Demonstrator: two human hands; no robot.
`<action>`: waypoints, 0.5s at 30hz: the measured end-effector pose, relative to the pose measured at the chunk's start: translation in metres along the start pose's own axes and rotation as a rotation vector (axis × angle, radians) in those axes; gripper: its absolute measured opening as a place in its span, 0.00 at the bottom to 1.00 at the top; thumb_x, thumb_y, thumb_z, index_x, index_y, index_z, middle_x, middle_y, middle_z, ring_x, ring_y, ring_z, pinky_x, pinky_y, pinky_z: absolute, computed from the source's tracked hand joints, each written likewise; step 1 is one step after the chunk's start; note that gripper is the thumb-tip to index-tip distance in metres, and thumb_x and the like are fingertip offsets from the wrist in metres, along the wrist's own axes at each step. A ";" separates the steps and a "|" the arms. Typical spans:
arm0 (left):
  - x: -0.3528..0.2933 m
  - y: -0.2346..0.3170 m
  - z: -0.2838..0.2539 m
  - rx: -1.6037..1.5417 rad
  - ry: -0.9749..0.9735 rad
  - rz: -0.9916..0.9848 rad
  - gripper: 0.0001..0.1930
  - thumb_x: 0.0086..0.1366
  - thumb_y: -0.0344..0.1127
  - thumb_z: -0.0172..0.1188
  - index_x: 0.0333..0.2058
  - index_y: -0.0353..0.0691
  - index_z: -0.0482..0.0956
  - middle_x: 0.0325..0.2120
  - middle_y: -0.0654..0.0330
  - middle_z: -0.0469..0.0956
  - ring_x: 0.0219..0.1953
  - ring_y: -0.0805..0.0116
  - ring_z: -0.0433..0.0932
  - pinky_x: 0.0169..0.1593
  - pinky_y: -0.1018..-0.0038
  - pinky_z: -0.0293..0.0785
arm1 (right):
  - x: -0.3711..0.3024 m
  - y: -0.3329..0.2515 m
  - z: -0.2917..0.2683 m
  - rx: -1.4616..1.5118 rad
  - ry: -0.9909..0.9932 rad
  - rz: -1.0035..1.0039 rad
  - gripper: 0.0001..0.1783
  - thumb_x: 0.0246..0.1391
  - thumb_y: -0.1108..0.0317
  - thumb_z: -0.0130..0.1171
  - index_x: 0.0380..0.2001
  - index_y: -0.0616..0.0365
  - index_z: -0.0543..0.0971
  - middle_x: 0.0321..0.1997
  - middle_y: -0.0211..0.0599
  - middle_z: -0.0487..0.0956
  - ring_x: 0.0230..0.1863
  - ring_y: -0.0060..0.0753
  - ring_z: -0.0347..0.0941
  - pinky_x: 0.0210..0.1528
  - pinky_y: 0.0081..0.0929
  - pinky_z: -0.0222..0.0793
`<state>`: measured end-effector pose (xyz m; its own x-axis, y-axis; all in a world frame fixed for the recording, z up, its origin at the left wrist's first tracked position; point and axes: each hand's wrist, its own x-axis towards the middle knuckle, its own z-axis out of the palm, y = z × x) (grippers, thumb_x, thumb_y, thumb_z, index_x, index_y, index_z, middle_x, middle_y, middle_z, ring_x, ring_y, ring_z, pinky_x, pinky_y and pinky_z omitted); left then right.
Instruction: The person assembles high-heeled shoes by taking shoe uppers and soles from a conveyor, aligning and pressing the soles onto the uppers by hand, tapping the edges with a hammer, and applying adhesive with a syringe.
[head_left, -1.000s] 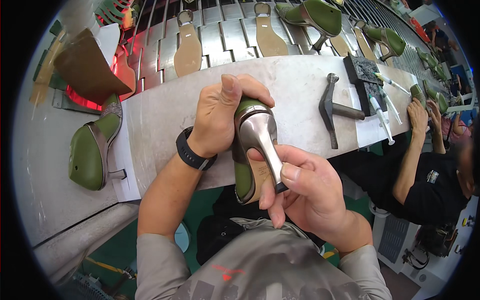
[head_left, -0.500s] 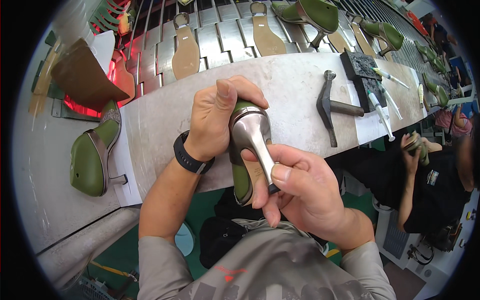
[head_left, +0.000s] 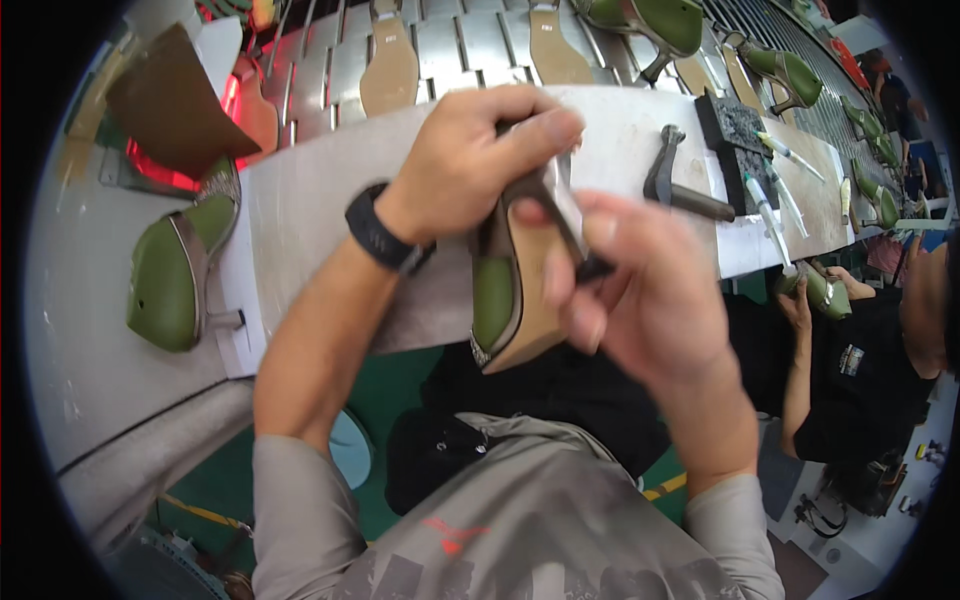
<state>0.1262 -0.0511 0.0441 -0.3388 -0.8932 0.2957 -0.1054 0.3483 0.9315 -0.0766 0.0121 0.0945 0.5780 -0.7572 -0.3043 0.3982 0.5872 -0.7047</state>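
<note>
Over the front edge of the bench I hold a green high-heeled shoe point(head_left: 494, 303) with a metallic heel, its tan sole turned partly toward me. My left hand point(head_left: 480, 150), a watch on its wrist, is closed over the heel end of the shoe. My right hand point(head_left: 640, 270), smeared by motion, has its thumb and fingers closed round the lower heel near the dark tip. A second green high-heeled shoe point(head_left: 165, 270) lies on its side at the left.
A hammer point(head_left: 690, 190) lies right of the shoe. Beyond it are a black block point(head_left: 722, 130) and several syringes point(head_left: 765, 215). Slatted conveyor point(head_left: 460, 65) at the back carries tan soles point(head_left: 390, 65) and green shoes point(head_left: 665, 22). A co-worker point(head_left: 860, 360) handles a shoe at right.
The shoe has tilted, showing more of its sole. My left hand has moved up and its thumb now crosses the heel end. My right hand has shifted right and up.
</note>
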 end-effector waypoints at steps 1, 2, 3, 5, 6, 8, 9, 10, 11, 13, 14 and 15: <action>0.002 -0.003 -0.004 -0.003 -0.010 -0.024 0.21 0.77 0.47 0.54 0.38 0.32 0.84 0.34 0.62 0.83 0.40 0.75 0.76 0.46 0.75 0.71 | 0.009 -0.010 0.000 -0.148 0.046 0.031 0.20 0.65 0.64 0.53 0.48 0.74 0.78 0.31 0.48 0.83 0.19 0.26 0.74 0.23 0.21 0.74; 0.004 -0.009 -0.004 -0.014 -0.027 -0.043 0.20 0.76 0.47 0.55 0.38 0.32 0.84 0.33 0.63 0.83 0.39 0.76 0.76 0.46 0.76 0.72 | 0.014 -0.021 -0.001 -0.301 0.069 0.052 0.20 0.64 0.61 0.54 0.40 0.72 0.82 0.31 0.45 0.83 0.19 0.25 0.73 0.22 0.20 0.71; 0.005 -0.013 -0.003 -0.066 -0.018 -0.015 0.18 0.75 0.45 0.58 0.39 0.32 0.84 0.33 0.64 0.83 0.38 0.79 0.76 0.44 0.78 0.72 | 0.021 -0.028 -0.003 -0.474 0.091 0.073 0.20 0.63 0.60 0.55 0.37 0.71 0.83 0.31 0.43 0.83 0.20 0.24 0.73 0.22 0.20 0.70; 0.007 -0.013 0.006 -0.112 -0.003 -0.071 0.18 0.76 0.44 0.58 0.40 0.32 0.84 0.33 0.64 0.83 0.37 0.80 0.76 0.42 0.79 0.73 | 0.026 -0.040 -0.002 -0.745 0.151 0.093 0.21 0.61 0.57 0.58 0.31 0.69 0.83 0.31 0.40 0.82 0.21 0.23 0.72 0.21 0.20 0.67; 0.005 -0.013 0.007 -0.134 0.017 -0.126 0.17 0.76 0.43 0.58 0.40 0.32 0.84 0.33 0.65 0.83 0.36 0.81 0.76 0.40 0.80 0.73 | 0.028 -0.043 0.001 -0.847 0.169 0.092 0.22 0.60 0.55 0.59 0.29 0.69 0.83 0.30 0.39 0.82 0.21 0.22 0.72 0.21 0.20 0.65; 0.004 -0.018 0.009 -0.072 0.049 -0.138 0.18 0.76 0.44 0.58 0.40 0.32 0.84 0.32 0.65 0.82 0.34 0.83 0.76 0.38 0.82 0.73 | 0.035 -0.045 -0.002 -0.929 0.156 0.068 0.25 0.62 0.52 0.58 0.30 0.67 0.83 0.27 0.36 0.81 0.21 0.22 0.72 0.21 0.21 0.65; 0.004 -0.017 0.012 -0.112 0.085 -0.080 0.18 0.76 0.44 0.59 0.40 0.32 0.85 0.31 0.66 0.82 0.34 0.83 0.76 0.38 0.82 0.72 | 0.037 -0.047 -0.013 -0.813 0.096 0.080 0.25 0.64 0.51 0.57 0.30 0.66 0.83 0.26 0.35 0.80 0.21 0.22 0.72 0.22 0.21 0.66; 0.006 -0.018 0.013 -0.152 0.118 -0.015 0.18 0.75 0.44 0.59 0.39 0.32 0.85 0.30 0.66 0.82 0.34 0.83 0.75 0.37 0.82 0.72 | 0.039 -0.045 -0.028 -0.698 0.040 0.087 0.25 0.66 0.50 0.56 0.31 0.65 0.83 0.26 0.34 0.80 0.22 0.22 0.72 0.23 0.21 0.66; 0.006 -0.018 0.006 -0.103 0.038 -0.065 0.19 0.74 0.46 0.60 0.38 0.32 0.85 0.30 0.66 0.81 0.34 0.82 0.75 0.37 0.81 0.72 | 0.042 -0.035 -0.041 -0.737 0.151 0.025 0.25 0.67 0.50 0.55 0.31 0.64 0.83 0.26 0.34 0.80 0.22 0.21 0.72 0.24 0.20 0.67; 0.006 -0.017 0.009 -0.082 0.062 -0.047 0.20 0.74 0.47 0.61 0.38 0.32 0.85 0.30 0.66 0.81 0.33 0.81 0.75 0.37 0.81 0.71 | 0.045 -0.019 -0.055 -0.910 0.265 -0.155 0.23 0.68 0.51 0.55 0.31 0.61 0.83 0.24 0.30 0.79 0.22 0.18 0.72 0.27 0.19 0.67; 0.005 -0.015 0.011 -0.051 0.075 -0.037 0.20 0.74 0.48 0.61 0.37 0.32 0.86 0.29 0.66 0.81 0.33 0.81 0.74 0.37 0.80 0.71 | 0.039 -0.018 -0.059 -0.993 0.200 -0.129 0.20 0.65 0.53 0.61 0.31 0.61 0.82 0.24 0.28 0.77 0.24 0.18 0.72 0.28 0.19 0.68; 0.005 -0.011 0.013 -0.032 0.082 -0.027 0.21 0.73 0.49 0.61 0.37 0.32 0.86 0.29 0.65 0.81 0.34 0.80 0.76 0.39 0.79 0.73 | 0.033 -0.014 -0.053 -1.004 0.199 -0.117 0.19 0.63 0.54 0.65 0.31 0.61 0.81 0.23 0.27 0.77 0.24 0.18 0.72 0.28 0.19 0.67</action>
<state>0.1138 -0.0560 0.0329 -0.2584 -0.9229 0.2855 -0.0835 0.3158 0.9452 -0.1013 -0.0361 0.0603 0.4089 -0.8817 -0.2354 -0.3874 0.0658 -0.9196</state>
